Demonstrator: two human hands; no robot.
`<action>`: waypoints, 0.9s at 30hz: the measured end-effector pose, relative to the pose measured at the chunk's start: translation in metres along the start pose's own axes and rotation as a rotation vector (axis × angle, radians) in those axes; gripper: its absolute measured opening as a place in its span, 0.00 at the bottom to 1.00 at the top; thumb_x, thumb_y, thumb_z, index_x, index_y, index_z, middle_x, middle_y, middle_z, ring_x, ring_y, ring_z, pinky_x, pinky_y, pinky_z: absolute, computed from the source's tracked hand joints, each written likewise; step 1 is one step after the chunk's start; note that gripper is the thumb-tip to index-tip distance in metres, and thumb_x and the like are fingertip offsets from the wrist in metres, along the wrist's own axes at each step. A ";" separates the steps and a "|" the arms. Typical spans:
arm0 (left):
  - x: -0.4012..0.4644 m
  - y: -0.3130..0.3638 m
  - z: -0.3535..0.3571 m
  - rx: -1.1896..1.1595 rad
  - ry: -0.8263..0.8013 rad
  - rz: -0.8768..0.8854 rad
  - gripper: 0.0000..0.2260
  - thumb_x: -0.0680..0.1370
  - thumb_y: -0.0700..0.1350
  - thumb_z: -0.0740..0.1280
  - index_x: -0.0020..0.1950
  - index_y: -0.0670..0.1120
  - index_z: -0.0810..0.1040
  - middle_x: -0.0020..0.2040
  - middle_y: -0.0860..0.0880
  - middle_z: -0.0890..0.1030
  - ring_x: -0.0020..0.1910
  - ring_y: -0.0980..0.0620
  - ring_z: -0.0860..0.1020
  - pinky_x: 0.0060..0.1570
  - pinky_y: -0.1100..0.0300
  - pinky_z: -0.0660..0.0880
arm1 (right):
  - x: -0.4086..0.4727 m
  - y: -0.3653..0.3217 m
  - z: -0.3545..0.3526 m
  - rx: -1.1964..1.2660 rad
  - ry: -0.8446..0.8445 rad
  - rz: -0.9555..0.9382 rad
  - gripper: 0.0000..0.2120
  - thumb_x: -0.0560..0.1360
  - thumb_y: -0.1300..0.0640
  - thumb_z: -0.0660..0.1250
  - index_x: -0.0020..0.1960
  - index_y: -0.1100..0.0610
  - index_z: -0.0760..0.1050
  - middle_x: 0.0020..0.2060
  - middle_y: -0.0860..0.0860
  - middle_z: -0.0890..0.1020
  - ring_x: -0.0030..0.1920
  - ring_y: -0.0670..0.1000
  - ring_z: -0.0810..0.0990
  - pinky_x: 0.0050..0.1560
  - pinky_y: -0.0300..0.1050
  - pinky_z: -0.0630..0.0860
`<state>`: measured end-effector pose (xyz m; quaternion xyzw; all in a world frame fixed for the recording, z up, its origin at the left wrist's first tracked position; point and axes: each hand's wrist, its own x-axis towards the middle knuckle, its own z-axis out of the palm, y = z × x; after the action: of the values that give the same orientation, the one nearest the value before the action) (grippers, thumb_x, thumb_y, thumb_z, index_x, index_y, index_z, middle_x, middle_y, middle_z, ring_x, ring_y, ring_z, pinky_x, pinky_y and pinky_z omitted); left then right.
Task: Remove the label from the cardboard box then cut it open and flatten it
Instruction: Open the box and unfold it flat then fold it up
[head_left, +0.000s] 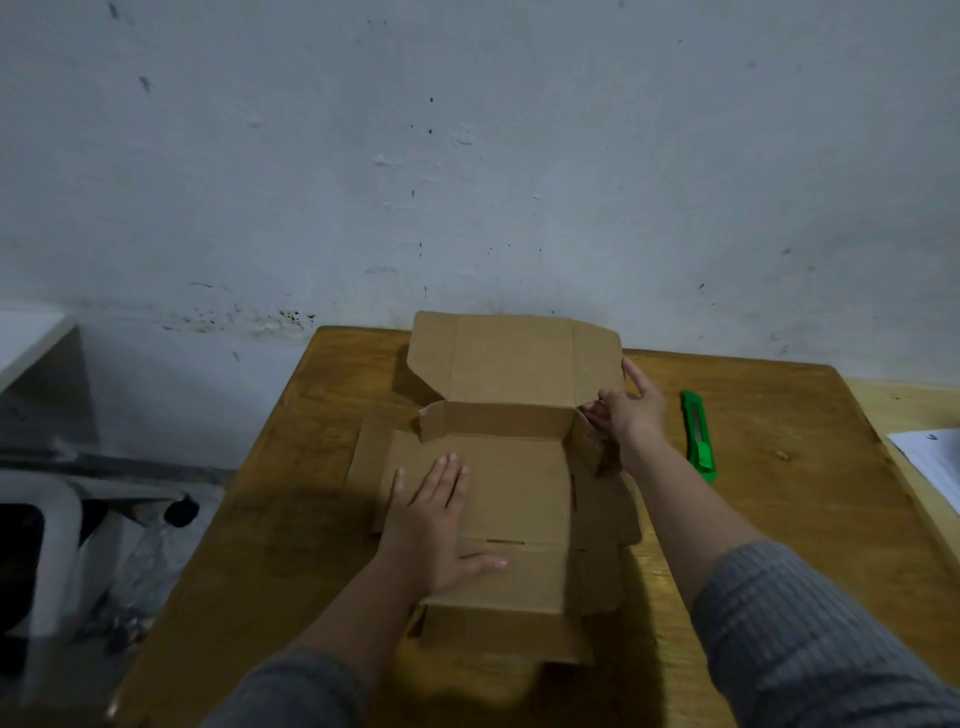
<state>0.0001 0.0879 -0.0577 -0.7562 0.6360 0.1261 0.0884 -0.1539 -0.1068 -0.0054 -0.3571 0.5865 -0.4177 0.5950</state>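
- Cardboard box (511, 483), opened out, lies mid-desk (779, 519)
- Left hand (434, 525) pressed flat on its centre panel, grip apart
- Right hand (631, 410) pinches the 3 o'clock side flap
- Green utility knife (698, 435) at 3 o'clock, untouched

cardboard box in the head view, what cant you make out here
- Cardboard box, head view: whether the label is off. Only bare inner faces show; the underside lies against the table.
- Right side flap: the right hand covers the fold its fingers grip.
- Green utility knife: too small to tell whether the blade is out.
- White paper: cut off by the right edge; print unreadable.
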 end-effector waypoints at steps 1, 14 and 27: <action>-0.002 0.000 0.002 -0.008 0.004 0.002 0.54 0.60 0.79 0.39 0.77 0.46 0.38 0.78 0.46 0.39 0.77 0.50 0.39 0.72 0.38 0.38 | -0.001 0.002 -0.002 -0.012 -0.012 -0.013 0.29 0.75 0.70 0.62 0.72 0.49 0.65 0.41 0.53 0.80 0.39 0.53 0.81 0.43 0.44 0.80; -0.004 0.002 0.000 0.080 0.010 0.012 0.55 0.59 0.78 0.33 0.77 0.45 0.38 0.78 0.45 0.40 0.77 0.49 0.42 0.73 0.40 0.40 | 0.008 0.008 -0.019 -0.566 -0.223 -0.103 0.23 0.74 0.63 0.68 0.67 0.54 0.71 0.56 0.53 0.78 0.55 0.53 0.76 0.59 0.51 0.76; 0.003 0.001 0.005 0.020 -0.032 -0.010 0.54 0.60 0.79 0.39 0.77 0.45 0.37 0.77 0.47 0.36 0.77 0.50 0.38 0.71 0.44 0.37 | 0.042 0.030 -0.010 -1.020 -0.008 -0.299 0.24 0.73 0.67 0.63 0.68 0.54 0.69 0.58 0.57 0.78 0.63 0.58 0.71 0.57 0.52 0.75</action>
<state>-0.0009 0.0861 -0.0630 -0.7562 0.6320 0.1314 0.1071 -0.1626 -0.1328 -0.0507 -0.6824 0.6556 -0.1581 0.2820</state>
